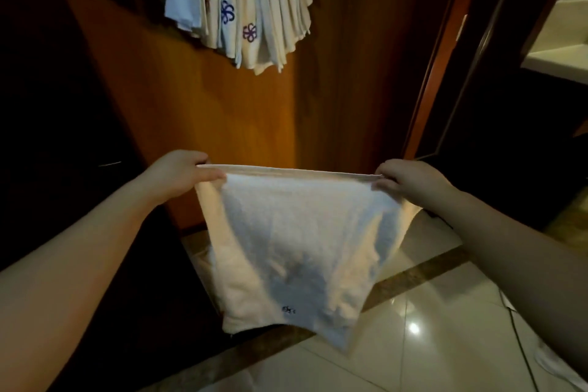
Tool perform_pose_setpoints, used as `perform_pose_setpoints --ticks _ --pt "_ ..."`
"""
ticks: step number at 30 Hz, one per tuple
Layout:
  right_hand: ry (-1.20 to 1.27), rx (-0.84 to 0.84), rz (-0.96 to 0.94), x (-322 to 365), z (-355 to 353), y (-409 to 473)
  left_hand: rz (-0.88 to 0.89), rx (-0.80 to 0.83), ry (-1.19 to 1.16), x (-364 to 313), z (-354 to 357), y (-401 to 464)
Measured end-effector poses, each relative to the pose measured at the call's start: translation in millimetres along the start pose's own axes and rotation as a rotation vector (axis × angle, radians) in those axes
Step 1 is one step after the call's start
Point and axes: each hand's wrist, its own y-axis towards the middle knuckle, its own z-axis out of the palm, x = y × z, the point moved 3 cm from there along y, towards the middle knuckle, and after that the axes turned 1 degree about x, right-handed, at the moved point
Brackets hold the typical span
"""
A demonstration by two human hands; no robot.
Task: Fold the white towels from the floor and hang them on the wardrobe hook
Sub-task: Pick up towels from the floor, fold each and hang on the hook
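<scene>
A white towel [296,251] hangs in mid-air in front of the person, stretched by its top edge between both hands, above the tiled floor [423,321] and just before the brown wardrobe door [241,124]. The left hand [181,173] pinches the top corner at about 9 o'clock from the towel's middle, thumb on the near side and fingers curled over the hem. The right hand [410,180] pinches the opposite corner at about 3 o'clock in the same way. Both forearms reach forward and slightly inward, wrists roughly level, so the top hem runs nearly straight with a slight sag. The cloth looks already doubled, with a small dark mark near the bottom edge at 6 o'clock.

At 12 o'clock, high on the door, a thick bunch of hung towels [241,0] fans out, some with purple flower marks. The hook itself is hidden behind them.

What could go wrong, as I judge it: the grip is only at the two corners, so if either pinch loosens while the hands come together for the next fold, that corner will drop and the layers will slide apart, undoing the fold. The lower edge hangs unevenly, lower toward 5 o'clock, so a fold made now may come out crooked. The hook already seems crowded; pushing another towel on could knock others loose or leave this one barely caught. A bit of white cloth [560,363] lies on the floor at 4 o'clock, near a thin cord [521,347], which might snag a foot.
</scene>
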Motion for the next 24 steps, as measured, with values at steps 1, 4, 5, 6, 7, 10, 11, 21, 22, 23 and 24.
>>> perform_pose_setpoints --ticks 1,4,5,6,7,10,11,21,22,23,24 --pt "0.025 -0.001 0.006 -5.9 2.2 -3.2 -0.011 -0.007 -0.127 -2.9 -0.8 -3.7" --pt "0.097 -0.050 0.069 -29.0 8.6 -11.7 -0.003 0.009 -0.513 -17.3 0.6 -13.2" --pt "0.106 -0.058 0.098 -37.8 11.8 -14.2 0.016 0.003 -0.617 -22.0 1.7 -16.3" --pt "0.116 -0.061 0.131 -46.6 15.5 -16.8 0.030 -0.010 -0.718 -25.4 3.1 -19.0" --pt "0.127 -0.065 0.165 -55.1 19.4 -19.5 0.032 -0.026 -0.806 -27.6 4.8 -21.5" --pt "0.192 -0.106 0.271 -75.5 32.1 -29.3 0.001 -0.056 -0.970 -28.3 12.3 -26.4" --pt "0.229 -0.131 0.312 -79.3 36.9 -32.5 -0.028 -0.057 -0.995 -27.9 16.0 -28.2" --pt "0.573 -0.145 0.314 -41.1 46.0 -66.1 -0.475 -0.183 -1.226 -53.0 70.3 -58.0" --pt "0.648 -0.132 0.295 -32.4 41.1 -71.5 -0.493 -0.208 -1.242 -57.3 76.2 -62.2" --pt "0.740 -0.105 0.270 -21.6 36.9 -77.2 -0.507 -0.229 -1.253 -62.0 82.7 -66.8" --pt "0.837 -0.069 0.246 -9.6 33.2 -82.4 -0.508 -0.247 -1.263 -66.9 89.4 -72.4"
